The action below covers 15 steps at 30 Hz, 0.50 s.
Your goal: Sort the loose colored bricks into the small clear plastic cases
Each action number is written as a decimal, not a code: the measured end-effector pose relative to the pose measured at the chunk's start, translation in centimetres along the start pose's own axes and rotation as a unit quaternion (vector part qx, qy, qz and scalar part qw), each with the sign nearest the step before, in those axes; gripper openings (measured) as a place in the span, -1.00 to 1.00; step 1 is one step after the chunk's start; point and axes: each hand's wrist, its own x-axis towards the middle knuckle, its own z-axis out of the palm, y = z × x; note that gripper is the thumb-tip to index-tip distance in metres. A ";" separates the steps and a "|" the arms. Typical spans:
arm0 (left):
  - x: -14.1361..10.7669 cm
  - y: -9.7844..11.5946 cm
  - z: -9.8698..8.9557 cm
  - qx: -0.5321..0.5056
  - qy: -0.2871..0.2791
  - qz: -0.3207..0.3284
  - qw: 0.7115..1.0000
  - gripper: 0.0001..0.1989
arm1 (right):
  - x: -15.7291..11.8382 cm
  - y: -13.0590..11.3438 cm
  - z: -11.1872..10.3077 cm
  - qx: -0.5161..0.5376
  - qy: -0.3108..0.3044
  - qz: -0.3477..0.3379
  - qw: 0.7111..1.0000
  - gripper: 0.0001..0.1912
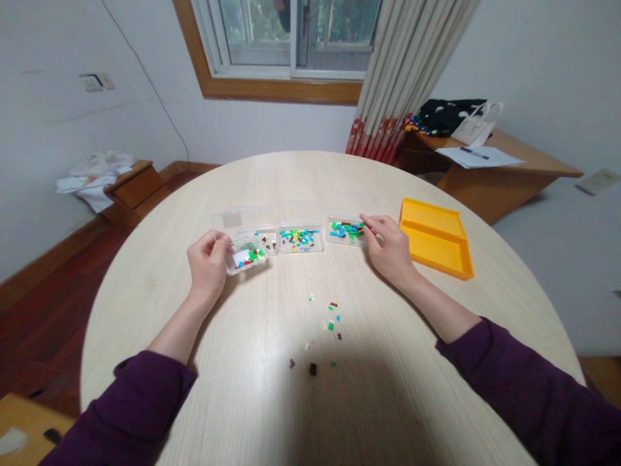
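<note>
My left hand (208,259) is closed on the edge of a small clear plastic box (234,270), tilted and lifted at the left, with green, red, yellow and blue toy bricks inside. Behind it stands another clear box (272,250), partly hidden, with brown and pale pieces. A middle clear box (301,249) holds mixed small bricks. My right hand (392,249) is pinched at the right end of a third standing box (339,241) of blue, green and brown bricks. What looks like a small brown brick (369,226) shows at its fingertips.
Several loose bricks (331,327) lie scattered on the round wooden table (242,388) in front of the boxes. An opened yellow case (439,255) lies to the right. Beyond are a window, a curtain (388,84) and a side desk (528,162) with a bag and papers.
</note>
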 end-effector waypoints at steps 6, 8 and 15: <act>0.1 0.0 -0.1 0.017 0.002 0.003 1.000 -0.85 | -0.7 -1.9 -0.6 -0.007 -0.038 -0.051 0.998 -0.68; 0.1 0.0 -0.2 0.018 0.004 0.004 1.000 -0.85 | -1.1 -3.7 -1.3 0.055 -0.092 -0.093 0.990 -0.78; 0.1 -0.3 -0.3 0.011 0.007 0.019 1.000 -0.84 | -1.9 -7.0 -3.2 0.211 -0.395 -0.136 0.884 -0.81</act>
